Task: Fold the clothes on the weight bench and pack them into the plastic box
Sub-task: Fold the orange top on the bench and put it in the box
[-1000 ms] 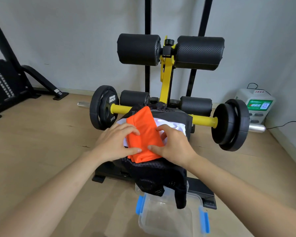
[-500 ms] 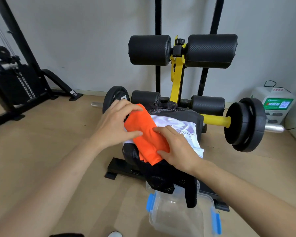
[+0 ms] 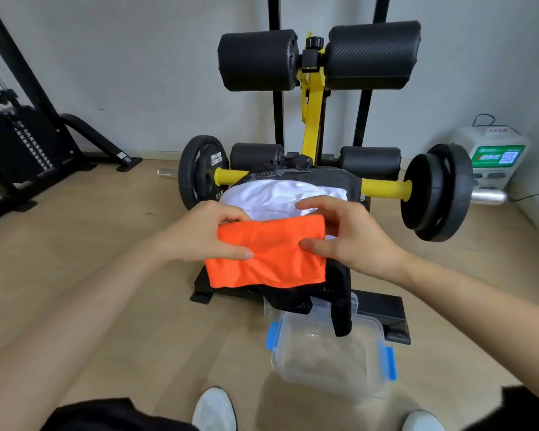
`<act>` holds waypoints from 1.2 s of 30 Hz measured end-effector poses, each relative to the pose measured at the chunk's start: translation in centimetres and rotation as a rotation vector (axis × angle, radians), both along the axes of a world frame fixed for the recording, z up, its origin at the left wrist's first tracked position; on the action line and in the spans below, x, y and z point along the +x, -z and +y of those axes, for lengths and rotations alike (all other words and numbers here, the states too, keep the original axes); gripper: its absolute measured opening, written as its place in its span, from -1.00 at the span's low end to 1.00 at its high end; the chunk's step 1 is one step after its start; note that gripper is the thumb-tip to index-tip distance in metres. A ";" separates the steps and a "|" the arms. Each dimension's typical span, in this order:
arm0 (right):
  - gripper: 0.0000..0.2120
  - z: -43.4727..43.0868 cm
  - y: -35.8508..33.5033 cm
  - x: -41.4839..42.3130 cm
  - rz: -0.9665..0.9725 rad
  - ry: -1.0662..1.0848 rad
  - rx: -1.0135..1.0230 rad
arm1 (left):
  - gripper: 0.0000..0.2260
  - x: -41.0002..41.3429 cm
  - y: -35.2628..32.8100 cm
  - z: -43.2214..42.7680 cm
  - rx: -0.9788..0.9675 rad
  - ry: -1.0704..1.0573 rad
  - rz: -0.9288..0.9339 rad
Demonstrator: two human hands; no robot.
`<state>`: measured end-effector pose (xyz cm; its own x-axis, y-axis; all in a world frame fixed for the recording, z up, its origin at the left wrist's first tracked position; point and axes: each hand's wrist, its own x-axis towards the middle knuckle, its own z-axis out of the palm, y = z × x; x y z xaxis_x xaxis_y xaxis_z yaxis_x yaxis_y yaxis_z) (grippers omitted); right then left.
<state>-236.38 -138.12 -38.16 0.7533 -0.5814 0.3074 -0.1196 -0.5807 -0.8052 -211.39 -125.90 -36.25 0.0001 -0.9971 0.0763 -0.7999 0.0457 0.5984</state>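
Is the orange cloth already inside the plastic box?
No, the left hand and right hand hold the orange cloth up, outside the plastic box.

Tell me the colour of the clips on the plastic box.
The clips are blue; the head view shows them.

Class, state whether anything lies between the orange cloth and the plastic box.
Yes: below the cloth, a black garment hangs down over the box's far rim. The rest of the opening looks clear.
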 end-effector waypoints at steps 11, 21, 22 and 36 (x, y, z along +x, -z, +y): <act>-0.67 5.7 8.9 -9.5 0.064 0.152 0.329 | -0.77 -6.5 7.0 4.4 0.186 -0.056 0.453; -0.75 4.5 22.7 -11.4 0.366 0.521 0.693 | -0.73 -11.6 23.2 2.4 0.362 -0.340 0.538; -0.75 4.2 24.2 -11.4 0.388 0.524 0.717 | -0.69 -12.0 24.7 2.0 0.372 -0.360 0.536; -0.70 5.9 33.1 -13.1 0.511 0.575 0.918 | -0.75 -13.7 37.3 2.8 0.410 -0.364 0.440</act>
<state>-249.52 -132.20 -71.25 0.2257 -0.7189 -0.6574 -0.6003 0.4289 -0.6751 -225.06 -123.12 -73.59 0.2835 -0.8762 -0.3897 -0.4008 -0.4774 0.7819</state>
